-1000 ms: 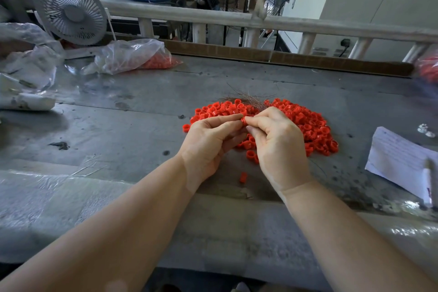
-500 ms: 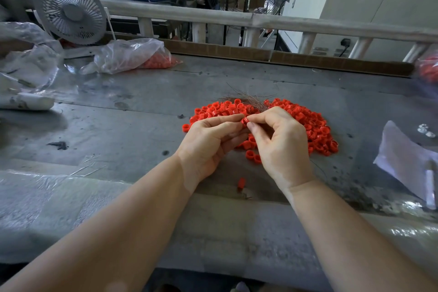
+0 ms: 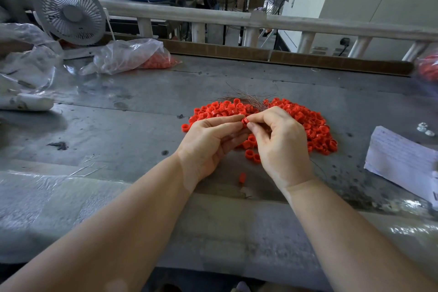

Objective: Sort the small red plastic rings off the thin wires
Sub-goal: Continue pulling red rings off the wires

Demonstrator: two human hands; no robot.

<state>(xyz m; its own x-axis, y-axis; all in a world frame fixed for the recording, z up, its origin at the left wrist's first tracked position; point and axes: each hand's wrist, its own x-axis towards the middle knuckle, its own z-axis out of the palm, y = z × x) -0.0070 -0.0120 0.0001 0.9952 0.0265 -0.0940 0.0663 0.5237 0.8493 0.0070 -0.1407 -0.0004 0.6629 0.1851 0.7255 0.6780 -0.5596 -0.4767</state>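
A heap of small red plastic rings (image 3: 312,125) lies on the grey metal table (image 3: 118,130). A bundle of thin wires (image 3: 248,99) sticks out at the heap's far edge. My left hand (image 3: 208,142) and my right hand (image 3: 282,142) meet over the heap's near side. Both pinch one red ring (image 3: 245,121) between fingertips and thumbs. A thin wire trails down past my right wrist. One stray ring (image 3: 242,177) lies on the table below my hands.
A clear bag of red rings (image 3: 132,57) and a grey fan (image 3: 68,12) stand at the back left. Crumpled plastic (image 3: 26,66) is at far left. A white paper (image 3: 400,161) lies at right. Another bag of red rings (image 3: 429,69) is at far right. A railing (image 3: 237,19) borders the table.
My hands stay together over the heap, still pinching a ring. The white paper at right has lifted and settled. The stray ring below my hands shifted slightly.
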